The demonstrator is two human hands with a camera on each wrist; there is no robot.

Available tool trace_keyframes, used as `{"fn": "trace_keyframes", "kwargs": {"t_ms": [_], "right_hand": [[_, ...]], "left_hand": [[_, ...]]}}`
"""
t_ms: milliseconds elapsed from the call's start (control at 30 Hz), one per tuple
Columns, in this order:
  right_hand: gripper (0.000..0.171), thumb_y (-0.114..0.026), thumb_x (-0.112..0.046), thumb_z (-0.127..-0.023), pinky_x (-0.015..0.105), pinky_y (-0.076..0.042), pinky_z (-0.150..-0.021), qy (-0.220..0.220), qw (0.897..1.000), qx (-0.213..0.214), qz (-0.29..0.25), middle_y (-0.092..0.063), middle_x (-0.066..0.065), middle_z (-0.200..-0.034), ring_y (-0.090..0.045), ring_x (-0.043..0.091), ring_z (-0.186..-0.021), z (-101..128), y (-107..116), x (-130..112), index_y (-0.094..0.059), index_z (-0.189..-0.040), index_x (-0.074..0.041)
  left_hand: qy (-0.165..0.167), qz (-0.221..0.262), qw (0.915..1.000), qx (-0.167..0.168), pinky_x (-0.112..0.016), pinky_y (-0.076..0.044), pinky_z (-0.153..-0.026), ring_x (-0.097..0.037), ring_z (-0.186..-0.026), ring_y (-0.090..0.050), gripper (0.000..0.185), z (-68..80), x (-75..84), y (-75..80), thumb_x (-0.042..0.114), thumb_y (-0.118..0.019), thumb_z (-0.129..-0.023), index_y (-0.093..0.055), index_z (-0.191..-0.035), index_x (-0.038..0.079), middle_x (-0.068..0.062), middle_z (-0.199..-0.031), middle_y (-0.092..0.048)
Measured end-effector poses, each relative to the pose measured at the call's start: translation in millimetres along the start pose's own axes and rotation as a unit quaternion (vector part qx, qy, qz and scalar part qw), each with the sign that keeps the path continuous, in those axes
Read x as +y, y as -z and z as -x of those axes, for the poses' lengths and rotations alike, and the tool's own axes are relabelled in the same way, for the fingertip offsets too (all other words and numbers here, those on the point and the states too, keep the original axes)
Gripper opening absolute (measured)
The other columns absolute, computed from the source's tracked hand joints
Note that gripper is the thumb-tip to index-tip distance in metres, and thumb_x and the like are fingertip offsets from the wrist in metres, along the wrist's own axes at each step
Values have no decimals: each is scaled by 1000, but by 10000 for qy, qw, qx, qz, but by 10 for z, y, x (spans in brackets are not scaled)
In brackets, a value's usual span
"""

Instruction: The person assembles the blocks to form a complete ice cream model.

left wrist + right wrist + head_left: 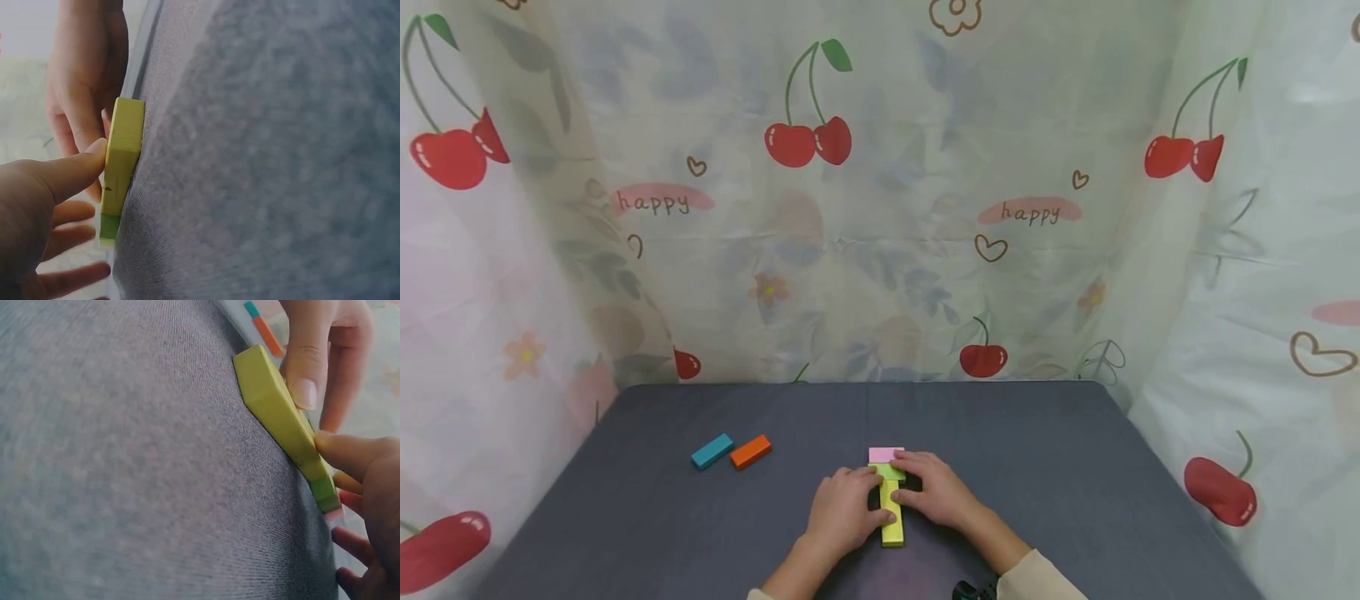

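A yellow block (891, 533) lies lengthwise on the dark table, its far end against a green block (887, 472) set crosswise. Beyond the green one sits a pink block (882, 455), also crosswise. My left hand (844, 510) is at the left of this row; its thumb (81, 167) touches the yellow block while the other fingers extend toward the green one. From the right, my right hand (942, 492) reaches in with its thumb (344, 450) on the yellow block's top. Its forefinger lies over the green and pink blocks, partly covering them.
Farther left on the table (1037, 467) lie a blue block (712, 452) and an orange block (751, 452), side by side and slanted. A small black object (972, 590) shows near the right sleeve. Patterned curtains (880, 275) surround the table's back and sides.
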State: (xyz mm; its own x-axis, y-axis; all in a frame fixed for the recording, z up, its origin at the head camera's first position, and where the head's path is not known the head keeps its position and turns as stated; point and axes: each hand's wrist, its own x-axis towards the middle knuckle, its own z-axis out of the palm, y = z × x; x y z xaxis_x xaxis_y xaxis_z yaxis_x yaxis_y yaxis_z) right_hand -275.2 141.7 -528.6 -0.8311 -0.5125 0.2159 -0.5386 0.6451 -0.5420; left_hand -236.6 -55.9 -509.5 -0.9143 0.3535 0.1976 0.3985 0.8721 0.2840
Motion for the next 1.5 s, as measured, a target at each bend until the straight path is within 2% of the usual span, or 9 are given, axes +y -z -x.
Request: {"fn": "trace_keyframes", "kwargs": {"t_ms": [100, 300, 500, 833, 1000, 1133, 1300, 1500], "right_hand": [[54, -71, -37, -88, 54, -37, -101, -48, 10000, -57, 0, -53, 7, -141, -46, 30, -129, -2, 8, -5, -61, -133, -8], [55, -70, -39, -89, 53, -38, -101, 67, 9998, -64, 189, -54, 8, -139, -48, 29, -127, -1, 16, 3, -61, -133, -8], [53, -70, -39, -89, 52, -40, -99, 264, 9991, 4, 320, -57, 8, -136, -50, 29, -124, 5, 19, 12, -62, -132, -9], [56, -69, -44, -88, 50, -39, -101, 212, 9991, -142, 333, -53, 5, -141, -48, 26, -128, 28, 35, 17, -61, -134, -13], [55, -67, -46, -89, 50, -39, -101, 156, 9991, -201, 335, -53, 4, -141, -48, 25, -127, 19, 46, -1, -61, -134, -15], [55, -67, -47, -89, 50, -39, -101, 82, 9991, -241, 326, -52, 2, -142, -48, 24, -128, 17, 40, -4, -61, -135, -15], [56, -68, -46, -89, 49, -38, -103, -10, 9993, -254, 266, -51, 1, -143, -46, 24, -129, 22, 33, 5, -60, -135, -16], [55, -68, -45, -89, 48, -38, -103, -60, 9994, -260, 231, -50, 0, -144, -46, 23, -129, 29, 15, 11, -60, -136, -17]], "left_hand": [[172, -113, 9998, -15, -50, -46, -82, -29, -109, -57, 66, -5, -16, 3, 57, -78, -72, -69, -122, 14, -4, -129, -61], [152, 449, 9979, -442, -59, -35, -98, -36, -129, -41, 88, -74, -149, -32, 61, -75, -74, -52, -141, 10, -7, -147, -45], [44, 687, 9952, -694, -61, -29, -102, -37, -133, -37, 86, -111, -220, -71, 64, -71, -75, -52, -142, 13, -4, -148, -45], [-41, 647, 9958, -648, -60, -31, -101, -37, -130, -41, 86, -124, -211, -51, 65, -71, -74, -55, -139, 12, -4, -144, -49], [-169, 908, 9949, -415, -59, -35, -99, -33, -128, -45, 78, -119, -333, -67, 63, -69, -79, -56, -138, 13, -5, -143, -50], [-49, 1059, 9944, -30, -58, -37, -98, -32, -125, -48, 62, -99, -472, -11, 50, -72, -83, -62, -132, 14, -6, -139, -53], [269, 609, 9970, 388, -58, -39, -96, -31, -123, -50, 49, -62, -676, 138, 41, -76, -83, -68, -123, 14, -6, -136, -56], [762, 130, 9964, 335, -59, -38, -96, -36, -124, -48, 54, 32, -1053, 298, 42, -74, -84, -65, -128, 12, -11, -139, -53]]}}
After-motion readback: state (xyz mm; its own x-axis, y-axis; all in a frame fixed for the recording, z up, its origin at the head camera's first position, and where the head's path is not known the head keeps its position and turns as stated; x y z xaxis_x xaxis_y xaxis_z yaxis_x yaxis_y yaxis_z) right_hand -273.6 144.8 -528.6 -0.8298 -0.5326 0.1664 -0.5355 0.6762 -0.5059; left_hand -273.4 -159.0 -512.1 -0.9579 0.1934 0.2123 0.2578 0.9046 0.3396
